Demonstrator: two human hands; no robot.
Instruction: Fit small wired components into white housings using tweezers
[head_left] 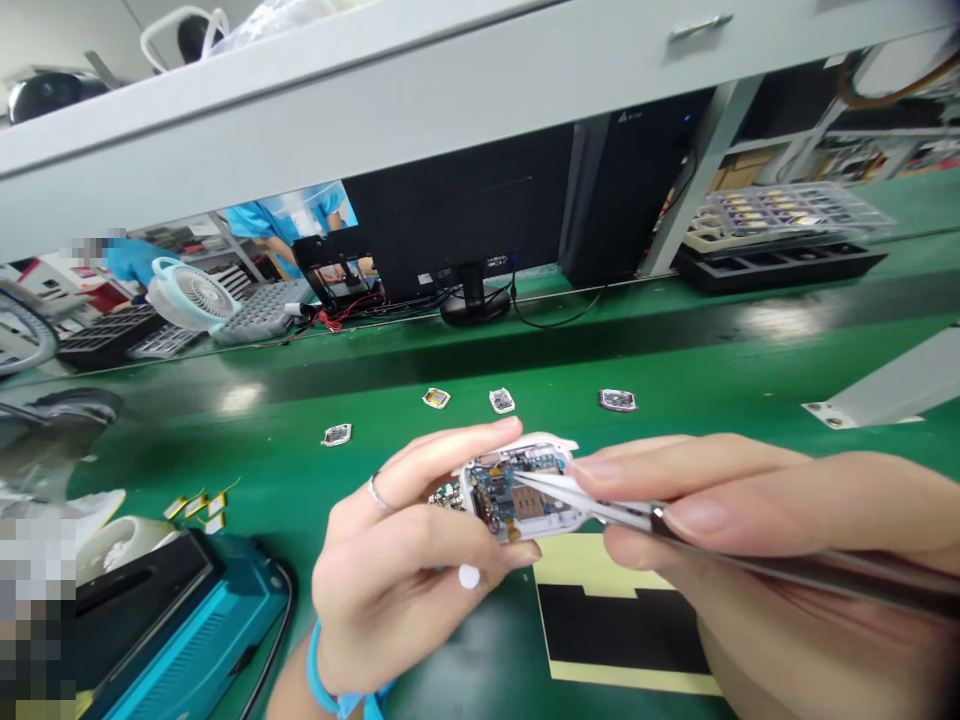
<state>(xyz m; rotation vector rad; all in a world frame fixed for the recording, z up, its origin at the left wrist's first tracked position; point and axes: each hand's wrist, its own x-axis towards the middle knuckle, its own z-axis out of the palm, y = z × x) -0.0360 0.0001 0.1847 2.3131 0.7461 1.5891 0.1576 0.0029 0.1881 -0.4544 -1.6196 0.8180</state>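
My left hand [405, 560] grips a small white device housing [566, 445] by its edges, tilted up above the bench. Inside the housing sits a blue circuit board [495, 487] with a metal card slot. A pair of tweezers [630, 512] is pinched in my right hand [757, 520], and its white tips reach over the board near its upper middle. I cannot tell whether the tips hold anything. Another bit of circuitry [446, 494] shows beside the housing, partly hidden by my left fingers.
Several similar housings [618, 400] lie on the green bench [675, 350]. Small yellow-edged battery-like pieces [199, 505] sit left, by a teal machine [202, 630]. Below my hands is a black-and-yellow sheet [622, 625]. Behind stand a monitor [465, 200], a fan [195, 293] and trays [780, 265]; people in blue are beyond.
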